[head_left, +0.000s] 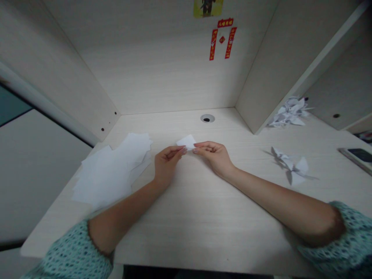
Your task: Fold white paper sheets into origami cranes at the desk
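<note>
A small folded piece of white paper point(186, 141) lies at the middle of the pale wooden desk point(203, 217). My left hand point(167, 161) pinches its left edge with curled fingers. My right hand point(213, 154) pinches its right edge, fingers closed on the paper. Both forearms stretch across the desk towards it, in teal patterned sleeves pushed up to the elbow.
A loose stack of white paper sheets point(112, 170) lies on the left. A folded paper crane point(290, 166) rests on the right, with a heap of several more point(289, 112) behind the partition. A phone point(359, 157) lies at the far right. A cable hole point(207, 118) sits at the back.
</note>
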The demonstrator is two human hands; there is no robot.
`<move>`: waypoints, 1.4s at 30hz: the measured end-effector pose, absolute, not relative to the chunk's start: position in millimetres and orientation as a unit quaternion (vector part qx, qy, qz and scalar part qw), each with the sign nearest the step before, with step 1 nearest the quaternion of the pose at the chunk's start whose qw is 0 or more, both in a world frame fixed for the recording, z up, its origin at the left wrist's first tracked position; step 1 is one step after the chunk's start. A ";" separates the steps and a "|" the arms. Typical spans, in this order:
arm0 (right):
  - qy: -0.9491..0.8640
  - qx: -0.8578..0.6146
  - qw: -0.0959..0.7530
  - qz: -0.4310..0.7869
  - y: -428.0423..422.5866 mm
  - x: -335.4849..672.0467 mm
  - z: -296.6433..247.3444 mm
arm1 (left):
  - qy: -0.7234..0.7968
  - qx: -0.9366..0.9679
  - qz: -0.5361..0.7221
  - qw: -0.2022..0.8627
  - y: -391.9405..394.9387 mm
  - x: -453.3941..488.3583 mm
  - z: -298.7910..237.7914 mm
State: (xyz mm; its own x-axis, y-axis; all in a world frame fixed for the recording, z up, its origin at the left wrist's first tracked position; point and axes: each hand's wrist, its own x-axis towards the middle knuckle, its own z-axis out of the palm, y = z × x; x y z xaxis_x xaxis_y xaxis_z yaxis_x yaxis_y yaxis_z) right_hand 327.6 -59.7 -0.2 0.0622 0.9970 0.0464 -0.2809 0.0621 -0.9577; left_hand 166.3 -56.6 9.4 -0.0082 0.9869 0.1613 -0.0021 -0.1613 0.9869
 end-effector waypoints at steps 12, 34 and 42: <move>-0.421 -0.416 0.588 0.551 -56.7 327.9 -3.4 | 0.451 0.527 0.545 0.472 -56.0 165.6 7.3; -0.444 -0.413 0.574 0.550 -58.5 328.4 -4.4 | 0.428 0.533 0.519 0.513 -56.2 166.7 8.9; -0.427 -0.415 0.574 0.561 -58.2 327.8 -2.6 | 0.432 0.516 0.512 0.534 -51.1 165.4 4.1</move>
State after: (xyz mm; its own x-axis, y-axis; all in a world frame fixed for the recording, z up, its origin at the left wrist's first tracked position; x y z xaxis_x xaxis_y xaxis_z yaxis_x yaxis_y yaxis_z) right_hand 327.8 -58.2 -2.6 0.0041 0.9997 0.0246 -0.2899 0.0248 -0.9567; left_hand 165.4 -51.1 4.1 0.1026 0.9925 0.0669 -0.1020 -0.0564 0.9932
